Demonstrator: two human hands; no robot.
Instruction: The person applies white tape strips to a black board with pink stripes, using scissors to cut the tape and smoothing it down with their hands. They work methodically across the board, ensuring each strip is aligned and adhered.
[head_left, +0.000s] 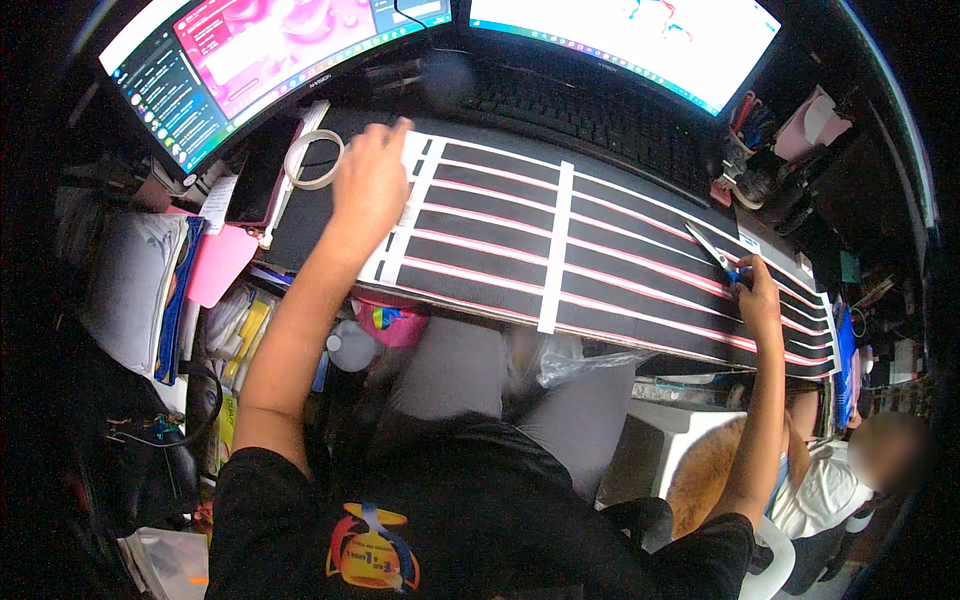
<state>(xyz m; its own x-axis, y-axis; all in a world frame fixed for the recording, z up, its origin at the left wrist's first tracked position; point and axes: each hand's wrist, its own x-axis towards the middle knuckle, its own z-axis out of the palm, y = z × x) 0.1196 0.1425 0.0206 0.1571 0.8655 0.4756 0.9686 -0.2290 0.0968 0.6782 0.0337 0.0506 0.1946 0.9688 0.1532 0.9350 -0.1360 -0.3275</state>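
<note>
Long, narrow white and pink strips (480, 243) run side by side across a dark desk top. White crossbars (555, 247) lie over them near the middle and at the left end. My left hand (373, 180) is at the left end of the strips, fingers over the far corner; whether it grips anything is hidden. In my right hand (761, 300) is a pair of scissors (705, 244) with blue handles. Their blades point away and to the left, above the strips toward the right. A roll of tape (318, 182) sits just left of my left hand.
Behind the strips are a black keyboard (600, 127) and two monitors (622, 52). A phone-like dark slab (262, 176) and stacked papers (135, 292) are at left. A pen holder (750, 135) stands back right. Another person (821, 480) is at lower right, beside a white chair (772, 559).
</note>
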